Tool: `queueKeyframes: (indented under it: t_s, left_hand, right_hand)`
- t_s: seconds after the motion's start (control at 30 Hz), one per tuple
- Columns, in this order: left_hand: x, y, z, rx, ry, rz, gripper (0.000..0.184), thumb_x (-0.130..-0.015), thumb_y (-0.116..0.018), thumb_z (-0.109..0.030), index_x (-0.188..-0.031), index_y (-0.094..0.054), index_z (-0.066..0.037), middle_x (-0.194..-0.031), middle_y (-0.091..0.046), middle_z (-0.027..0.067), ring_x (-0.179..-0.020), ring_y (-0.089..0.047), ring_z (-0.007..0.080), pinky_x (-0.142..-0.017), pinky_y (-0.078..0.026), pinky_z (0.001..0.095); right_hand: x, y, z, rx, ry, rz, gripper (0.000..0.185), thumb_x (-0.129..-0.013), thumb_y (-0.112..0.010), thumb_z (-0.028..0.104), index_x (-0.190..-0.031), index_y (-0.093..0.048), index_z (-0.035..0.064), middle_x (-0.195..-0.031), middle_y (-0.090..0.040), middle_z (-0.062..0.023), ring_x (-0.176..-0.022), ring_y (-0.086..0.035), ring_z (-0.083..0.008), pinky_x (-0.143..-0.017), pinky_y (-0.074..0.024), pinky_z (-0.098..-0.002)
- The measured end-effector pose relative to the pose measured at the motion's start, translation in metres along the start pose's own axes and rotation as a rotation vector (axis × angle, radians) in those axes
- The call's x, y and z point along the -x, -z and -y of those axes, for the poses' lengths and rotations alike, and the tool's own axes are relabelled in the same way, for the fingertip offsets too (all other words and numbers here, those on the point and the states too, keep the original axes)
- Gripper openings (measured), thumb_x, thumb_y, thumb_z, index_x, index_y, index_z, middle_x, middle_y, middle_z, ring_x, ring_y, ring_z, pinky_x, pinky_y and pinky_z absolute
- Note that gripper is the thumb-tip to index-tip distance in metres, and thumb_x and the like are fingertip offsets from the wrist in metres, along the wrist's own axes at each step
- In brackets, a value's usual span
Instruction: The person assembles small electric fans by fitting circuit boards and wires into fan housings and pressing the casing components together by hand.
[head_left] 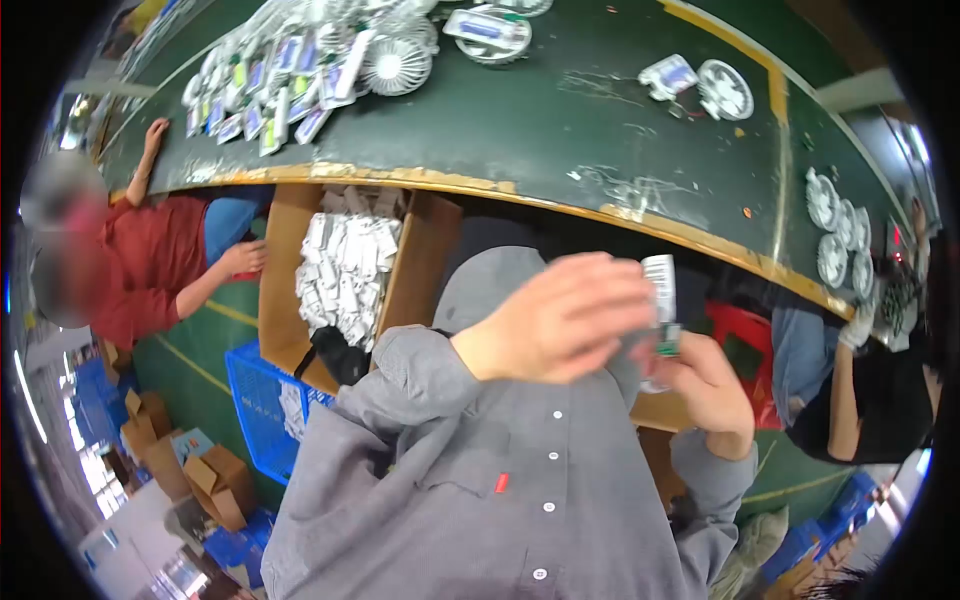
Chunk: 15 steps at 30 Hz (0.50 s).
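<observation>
My left hand (565,318) is closed, its fingertips pressed against a white labelled part (659,285) in front of my grey shirt. Just below and to the right, my right hand (708,385) pinches the lower end of the same piece, where a small green board (668,340) shows. Some of the piece is hidden behind the fingers and blurred. Both hands are close together, near the front edge of the green table (480,150).
White fan parts (300,75) are heaped at the table's back left. An opened fan (724,90) lies at the back right, with several fan heads (832,230) farther right. A cardboard box (425,245) of white parts stands below the edge. Co-workers sit on both sides.
</observation>
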<state>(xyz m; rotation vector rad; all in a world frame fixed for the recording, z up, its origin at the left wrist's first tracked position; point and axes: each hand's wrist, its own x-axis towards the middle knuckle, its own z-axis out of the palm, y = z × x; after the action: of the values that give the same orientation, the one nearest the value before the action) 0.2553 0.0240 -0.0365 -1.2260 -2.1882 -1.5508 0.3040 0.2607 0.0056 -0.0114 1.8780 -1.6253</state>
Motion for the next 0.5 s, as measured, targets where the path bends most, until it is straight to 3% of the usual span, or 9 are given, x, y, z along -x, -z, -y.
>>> queueKeyframes:
  t_s: [0.07, 0.17, 0.2, 0.3, 0.4, 0.5]
  left_hand:
    - [-0.004, -0.017, -0.007, 0.190, -0.034, 0.201, 0.042, -0.075, -0.070, -0.002, -0.117, -0.064, -0.005, -0.114, -0.064, 0.0125, -0.100, -0.064, 0.0304, -0.084, -0.054, 0.0394]
    - [-0.002, -0.013, -0.005, 0.330, 0.136, 0.206, 0.040, -0.075, -0.071, -0.002, -0.114, -0.066, -0.005, -0.107, -0.066, 0.0108, -0.094, -0.066, 0.0278, -0.076, -0.056, 0.0366]
    - [0.000, -0.009, -0.008, 0.362, 0.249, 0.209, 0.037, -0.074, -0.072, -0.002, -0.111, -0.067, -0.005, -0.102, -0.067, 0.0097, -0.089, -0.067, 0.0264, -0.070, -0.057, 0.0339]
    - [0.009, 0.001, -0.011, 0.267, 0.347, 0.277, 0.035, -0.075, -0.070, -0.003, -0.109, -0.067, -0.008, -0.100, -0.067, 0.0086, -0.087, -0.067, 0.0247, -0.069, -0.057, 0.0339]
    - [0.015, 0.001, -0.019, -0.046, 0.203, 0.230, 0.035, -0.073, -0.070, -0.004, -0.107, -0.067, -0.009, -0.102, -0.066, 0.0066, -0.090, -0.067, 0.0236, -0.070, -0.058, 0.0342]
    - [0.019, 0.002, -0.014, -0.059, 0.116, 0.241, 0.036, -0.070, -0.070, -0.006, -0.106, -0.067, -0.010, -0.104, -0.064, 0.0046, -0.092, -0.066, 0.0227, -0.069, -0.058, 0.0341]
  right_hand:
    - [-0.005, 0.001, -0.014, 0.051, 0.031, 0.240, 0.020, -0.094, -0.052, 0.011, -0.097, -0.066, -0.0040, -0.080, -0.067, -0.0070, -0.072, -0.061, -0.0145, -0.066, -0.0488, -0.0294]
    - [-0.006, -0.004, -0.003, -0.111, -0.139, 0.253, 0.022, -0.096, -0.054, 0.014, -0.097, -0.066, -0.0042, -0.080, -0.067, -0.0061, -0.071, -0.060, -0.0117, -0.065, -0.0481, -0.0275]
    - [-0.006, -0.008, 0.003, -0.209, -0.146, 0.218, 0.021, -0.097, -0.056, 0.015, -0.096, -0.066, -0.0035, -0.078, -0.066, -0.0041, -0.069, -0.058, -0.0079, -0.063, -0.0474, -0.0251]
    - [-0.008, -0.023, 0.001, -0.212, -0.151, 0.023, 0.016, -0.095, -0.057, 0.011, -0.094, -0.066, -0.0028, -0.075, -0.064, -0.0013, -0.066, -0.055, -0.0052, -0.058, -0.0439, -0.0230]
    - [-0.011, -0.029, -0.015, -0.163, -0.119, 0.032, 0.014, -0.094, -0.056, 0.008, -0.093, -0.066, -0.0026, -0.071, -0.061, 0.0003, -0.062, -0.052, -0.0037, -0.053, -0.0387, -0.0216]
    - [-0.012, -0.036, -0.023, -0.229, -0.065, -0.024, 0.013, -0.093, -0.056, 0.006, -0.092, -0.066, -0.0025, -0.068, -0.060, 0.0007, -0.060, -0.049, -0.0028, -0.052, -0.0348, -0.0208]
